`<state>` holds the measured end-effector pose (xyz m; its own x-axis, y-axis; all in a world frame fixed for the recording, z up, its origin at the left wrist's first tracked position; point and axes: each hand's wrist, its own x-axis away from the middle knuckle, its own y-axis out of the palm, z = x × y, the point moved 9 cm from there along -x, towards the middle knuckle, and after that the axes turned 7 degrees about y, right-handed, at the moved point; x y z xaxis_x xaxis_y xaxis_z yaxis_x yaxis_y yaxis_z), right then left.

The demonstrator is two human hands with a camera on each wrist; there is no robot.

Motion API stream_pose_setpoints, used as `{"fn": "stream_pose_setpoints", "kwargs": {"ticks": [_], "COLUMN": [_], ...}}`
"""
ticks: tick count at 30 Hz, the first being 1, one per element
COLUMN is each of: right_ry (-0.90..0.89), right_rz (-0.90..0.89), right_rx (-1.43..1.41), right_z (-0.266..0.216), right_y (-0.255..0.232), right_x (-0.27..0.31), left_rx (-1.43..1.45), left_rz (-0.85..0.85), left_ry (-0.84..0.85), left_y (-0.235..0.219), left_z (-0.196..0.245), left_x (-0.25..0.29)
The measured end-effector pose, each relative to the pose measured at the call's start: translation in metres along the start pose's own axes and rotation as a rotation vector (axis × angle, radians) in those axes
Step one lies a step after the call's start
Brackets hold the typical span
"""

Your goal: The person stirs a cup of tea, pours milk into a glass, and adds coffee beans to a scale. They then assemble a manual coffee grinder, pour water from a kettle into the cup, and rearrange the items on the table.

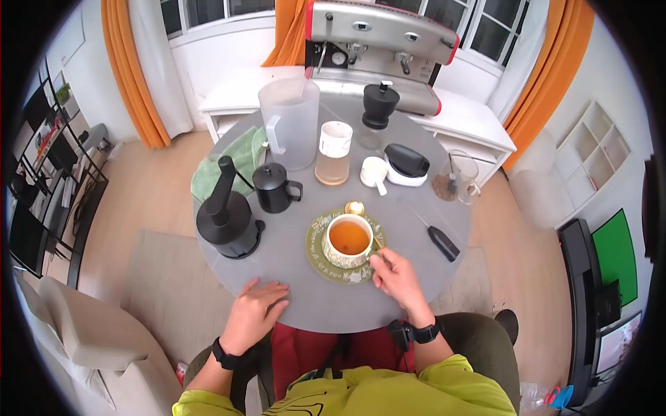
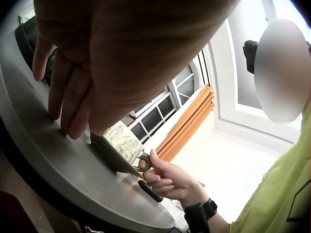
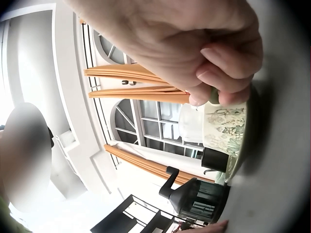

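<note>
A patterned teacup [image 1: 349, 239] of amber liquid stands on a green saucer [image 1: 319, 260] with pale lettering. With thumb and curled fingers, my right hand [image 1: 397, 277] pinches the cup's handle [image 2: 146, 161]. The right wrist view has this grip close up, the fingertips [image 3: 209, 76] at the cup's side. My left hand [image 1: 260, 305] rests on the near left of the grey table [image 1: 333, 305], its fingers loosely extended and holding nothing. On the saucer's far rim sits a small round gold-and-white piece [image 1: 354, 208].
Left of the saucer stand a black cranked grinder [image 1: 227, 222] and a black lidded pot [image 1: 273, 188]. Behind are a translucent pitcher [image 1: 295, 132] and a glass jar [image 1: 333, 166]. A black handheld frother [image 1: 442, 243] lies right, near a glass carafe [image 1: 463, 173].
</note>
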<state>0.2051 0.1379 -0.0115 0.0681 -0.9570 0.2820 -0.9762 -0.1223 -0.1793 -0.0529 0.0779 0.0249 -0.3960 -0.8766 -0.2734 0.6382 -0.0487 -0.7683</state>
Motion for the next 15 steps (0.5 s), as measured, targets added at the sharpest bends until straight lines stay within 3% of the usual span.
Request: {"fn": "stream_pose_setpoints", "kwargs": {"ticks": [11, 15], "right_ry": [0.012, 0.011], "right_rz": [0.031, 0.023], "right_rx": [0.058, -0.06], "right_z": [-0.0009, -0.0015], "right_y": [-0.0012, 0.0029], "right_x": [-0.0011, 0.0], "left_rx": [-0.022, -0.02], "left_rz": [0.021, 0.012], "left_ry": [0.025, 0.031], "left_y": [-0.0022, -0.0009], "left_z": [0.0037, 0.0031], "left_x": [0.0004, -0.0003]}}
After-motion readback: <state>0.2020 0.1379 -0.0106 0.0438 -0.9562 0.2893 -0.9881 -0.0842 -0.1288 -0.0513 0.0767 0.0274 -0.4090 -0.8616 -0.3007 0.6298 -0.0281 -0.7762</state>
